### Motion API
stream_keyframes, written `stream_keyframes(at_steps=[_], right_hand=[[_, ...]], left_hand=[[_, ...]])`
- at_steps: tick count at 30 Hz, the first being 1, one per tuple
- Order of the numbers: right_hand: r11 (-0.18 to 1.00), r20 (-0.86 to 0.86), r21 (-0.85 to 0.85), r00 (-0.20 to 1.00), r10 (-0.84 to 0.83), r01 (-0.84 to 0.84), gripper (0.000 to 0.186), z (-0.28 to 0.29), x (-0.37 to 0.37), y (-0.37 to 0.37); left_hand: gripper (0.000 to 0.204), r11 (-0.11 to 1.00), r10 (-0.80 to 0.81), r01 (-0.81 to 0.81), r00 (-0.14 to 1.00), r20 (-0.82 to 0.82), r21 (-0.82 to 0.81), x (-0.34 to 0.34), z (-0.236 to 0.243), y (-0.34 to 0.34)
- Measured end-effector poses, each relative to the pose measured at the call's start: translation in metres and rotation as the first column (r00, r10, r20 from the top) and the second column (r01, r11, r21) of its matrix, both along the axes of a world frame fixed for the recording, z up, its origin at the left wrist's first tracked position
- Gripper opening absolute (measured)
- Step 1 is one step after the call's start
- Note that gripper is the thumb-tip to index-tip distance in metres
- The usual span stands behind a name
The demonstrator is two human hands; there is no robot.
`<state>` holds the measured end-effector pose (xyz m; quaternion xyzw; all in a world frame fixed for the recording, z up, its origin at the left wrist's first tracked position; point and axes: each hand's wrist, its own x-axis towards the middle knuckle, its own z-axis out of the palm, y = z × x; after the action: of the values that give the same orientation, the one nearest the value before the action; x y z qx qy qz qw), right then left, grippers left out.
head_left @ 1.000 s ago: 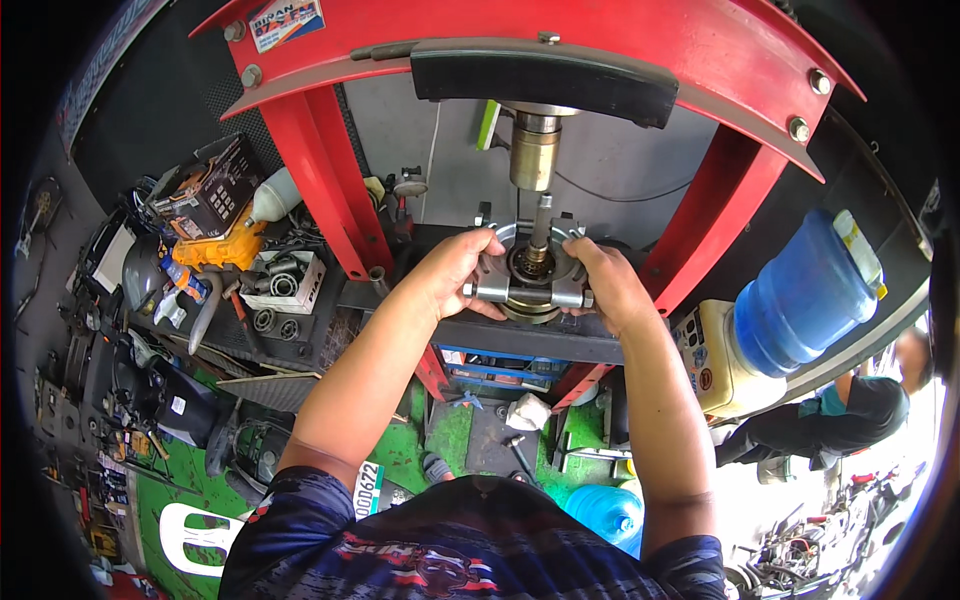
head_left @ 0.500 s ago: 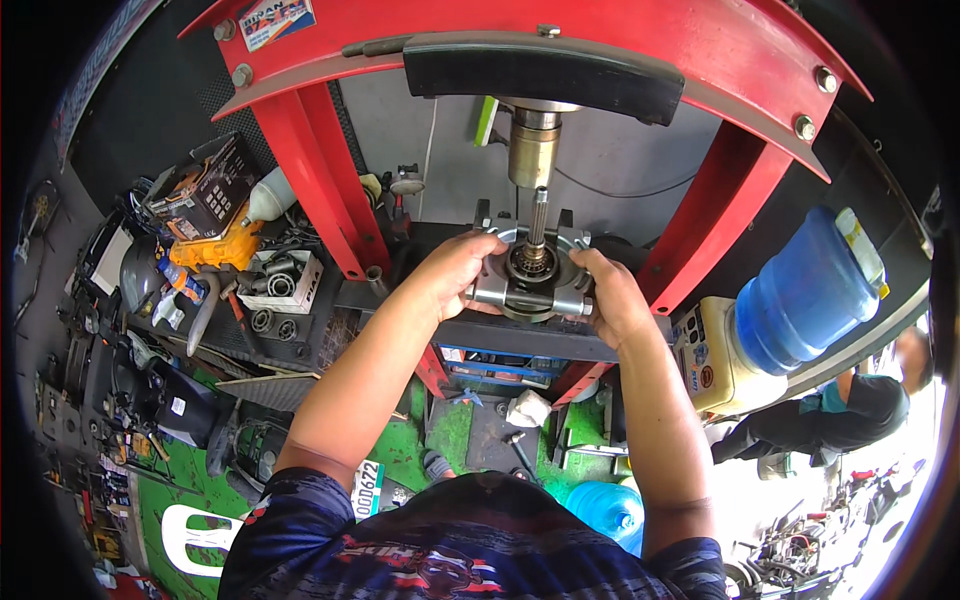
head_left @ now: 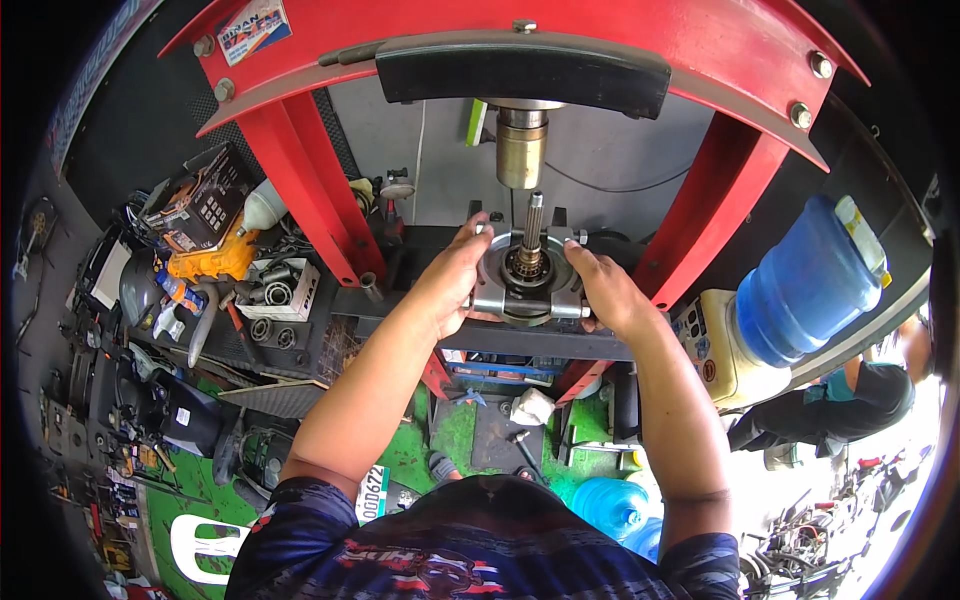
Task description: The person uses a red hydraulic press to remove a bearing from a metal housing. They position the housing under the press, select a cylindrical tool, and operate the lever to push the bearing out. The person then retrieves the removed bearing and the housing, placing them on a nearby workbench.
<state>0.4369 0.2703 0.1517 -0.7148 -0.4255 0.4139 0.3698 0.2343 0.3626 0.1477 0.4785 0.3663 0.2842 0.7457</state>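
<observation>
A metal bearing separator (head_left: 490,299) rests on the bed (head_left: 480,338) of a red shop press, its two halves around a bearing (head_left: 527,265). A splined shaft (head_left: 534,218) stands upright through the bearing, its top just under the press's brass-coloured ram (head_left: 522,155). My left hand (head_left: 452,280) grips the separator's left side, with the thumb near its back corner. On the opposite side, my right hand (head_left: 612,292) is wrapped round the separator's end, near a bolt head. The fingers of both hands are partly hidden beneath and behind it.
Red press uprights (head_left: 305,190) flank the work, under a red crossbeam (head_left: 720,50). To the left, a bench holds a white box of bearings (head_left: 283,285), a hammer (head_left: 238,318) and a power-tool box (head_left: 203,197). A blue water jug (head_left: 810,285) stands right; a person (head_left: 850,405) is beyond.
My left thumb and fingers have shifted toward the separator's back left corner. My right hand keeps its place on the other side. The whole view has moved slightly.
</observation>
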Motion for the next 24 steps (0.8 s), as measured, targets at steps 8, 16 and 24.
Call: stream_keyframes(at_steps=[8,16,24], right_hand=[[0.983,-0.067,0.146,0.993,-0.099,0.108,0.064,-0.001,0.025,0.005],[0.949,-0.053,0.291,0.988,0.143,-0.122,0.057,-0.019,0.054,0.027],[0.94,-0.07,0.322,0.987,0.146,-0.116,0.077,-0.018,0.054,0.033]], left_hand=[[0.065,0.997,0.064,-0.067,0.994,0.092,0.031,-0.001,-0.021,0.012],[0.056,0.999,0.036,-0.038,0.996,0.082,0.023,-0.005,-0.026,0.02],[0.045,0.999,0.019,-0.022,0.99,0.139,0.025,-0.003,-0.026,0.021]])
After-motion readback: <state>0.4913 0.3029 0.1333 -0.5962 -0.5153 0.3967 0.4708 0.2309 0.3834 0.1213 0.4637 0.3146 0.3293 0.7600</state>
